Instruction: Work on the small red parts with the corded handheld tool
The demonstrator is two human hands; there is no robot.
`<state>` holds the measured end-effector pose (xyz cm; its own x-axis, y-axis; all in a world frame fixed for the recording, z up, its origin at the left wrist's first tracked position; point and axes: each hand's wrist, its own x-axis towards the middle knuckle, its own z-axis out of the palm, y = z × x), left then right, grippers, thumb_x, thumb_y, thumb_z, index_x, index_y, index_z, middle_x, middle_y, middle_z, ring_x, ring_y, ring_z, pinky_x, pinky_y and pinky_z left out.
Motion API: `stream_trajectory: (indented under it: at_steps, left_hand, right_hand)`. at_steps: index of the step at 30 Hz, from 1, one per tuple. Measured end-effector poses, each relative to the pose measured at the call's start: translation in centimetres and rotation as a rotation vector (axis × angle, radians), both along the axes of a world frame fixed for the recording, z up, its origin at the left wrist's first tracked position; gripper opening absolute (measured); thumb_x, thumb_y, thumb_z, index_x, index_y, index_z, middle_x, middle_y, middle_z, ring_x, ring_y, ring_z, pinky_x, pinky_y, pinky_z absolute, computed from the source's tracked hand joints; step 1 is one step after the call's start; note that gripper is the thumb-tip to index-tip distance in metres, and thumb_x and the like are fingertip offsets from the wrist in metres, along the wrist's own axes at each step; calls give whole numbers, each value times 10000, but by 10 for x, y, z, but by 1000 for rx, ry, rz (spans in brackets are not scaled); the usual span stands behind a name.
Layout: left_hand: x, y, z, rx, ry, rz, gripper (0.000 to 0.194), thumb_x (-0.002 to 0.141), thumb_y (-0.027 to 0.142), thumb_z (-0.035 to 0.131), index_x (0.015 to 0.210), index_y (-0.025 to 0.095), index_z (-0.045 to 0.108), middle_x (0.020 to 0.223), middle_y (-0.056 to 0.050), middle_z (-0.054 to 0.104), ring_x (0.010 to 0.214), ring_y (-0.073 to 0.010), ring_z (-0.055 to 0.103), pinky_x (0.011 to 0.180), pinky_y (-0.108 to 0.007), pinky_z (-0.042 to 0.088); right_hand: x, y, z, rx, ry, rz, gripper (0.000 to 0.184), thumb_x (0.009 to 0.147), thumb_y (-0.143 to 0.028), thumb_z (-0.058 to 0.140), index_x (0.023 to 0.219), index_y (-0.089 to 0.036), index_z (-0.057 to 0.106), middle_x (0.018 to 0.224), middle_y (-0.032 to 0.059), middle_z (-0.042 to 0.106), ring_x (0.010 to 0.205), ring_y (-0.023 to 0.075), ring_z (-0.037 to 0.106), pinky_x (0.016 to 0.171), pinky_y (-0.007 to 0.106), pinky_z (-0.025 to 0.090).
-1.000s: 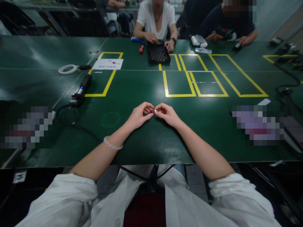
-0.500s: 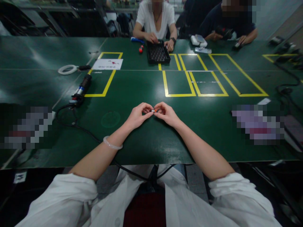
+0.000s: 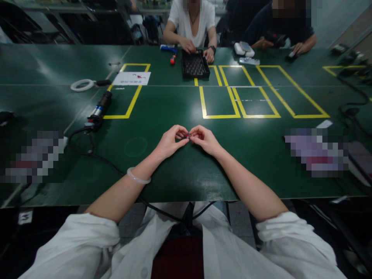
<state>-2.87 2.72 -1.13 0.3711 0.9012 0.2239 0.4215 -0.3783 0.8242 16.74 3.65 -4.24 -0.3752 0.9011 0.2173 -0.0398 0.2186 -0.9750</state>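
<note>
Just above the green table (image 3: 174,178), my left hand (image 3: 172,142) and my right hand (image 3: 204,140) meet fingertip to fingertip. Between them is a small part with red, dark and silvery bits (image 3: 187,136), too small to name. My left thumb and fingers pinch its left side, and my right thumb and fingers close on its right side. The fingers cover most of it. A pale bangle (image 3: 138,176) circles my left wrist.
To the left lies a corded cylindrical tool (image 3: 100,105), beside a white ring (image 3: 83,85) and a printed sheet (image 3: 132,78). Yellow tape marks rectangles. Opposite, a person handles a black tray (image 3: 195,66); another person (image 3: 280,35) sits further right. Blurred-out items lie at both sides.
The small part between my fingers now shows red where orange and white showed before. Both hands stay in nearly the same place. Across the table, the black tray has shifted slightly right.
</note>
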Motion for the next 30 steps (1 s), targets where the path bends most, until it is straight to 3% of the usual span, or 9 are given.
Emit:
stream_trajectory:
  at_steps: [4, 12, 16, 23, 30]
  left_hand:
    - [0, 1, 0, -53, 6, -10, 256, 837, 369, 658, 973, 158, 608, 946, -54, 651, 832, -158, 618, 777, -296, 503]
    - [0, -1, 1, 16, 3, -38, 201, 821, 299, 668, 958, 163, 612, 917, -36, 633, 815, -146, 617, 793, -294, 504]
    - [0, 0, 1, -32, 9, -17, 272, 797, 332, 700, 984, 164, 595, 901, -32, 643, 817, -149, 624, 794, -296, 507]
    - [-2, 2, -3, -32, 6, -31, 236, 831, 347, 662, 970, 163, 613, 935, -46, 660, 828, -153, 623, 795, -297, 505]
    - [-2, 3, -3, -25, 4, -35, 216, 828, 327, 662, 959, 163, 611, 932, -45, 658, 826, -153, 626, 798, -300, 505]
  right_hand:
    - [0, -1, 2, 57, -40, -13, 234, 795, -334, 691, 945, -195, 578, 845, -3, 604, 649, 103, 514, 626, 254, 444]
    - [0, -2, 6, -15, -36, 10, 266, 823, -421, 675, 916, -194, 572, 821, 4, 624, 682, 121, 567, 641, 268, 468]
    - [0, -2, 5, 40, -49, -41, 255, 794, -377, 700, 917, -195, 570, 835, -1, 619, 641, 104, 519, 615, 258, 444]
    - [-1, -6, 8, 160, -173, -89, 265, 797, -292, 674, 1024, -188, 589, 903, 18, 648, 654, 112, 544, 591, 256, 421]
    - [0, -9, 12, 219, -264, -111, 146, 817, -269, 643, 931, -185, 610, 875, 18, 638, 682, 123, 563, 628, 266, 434]
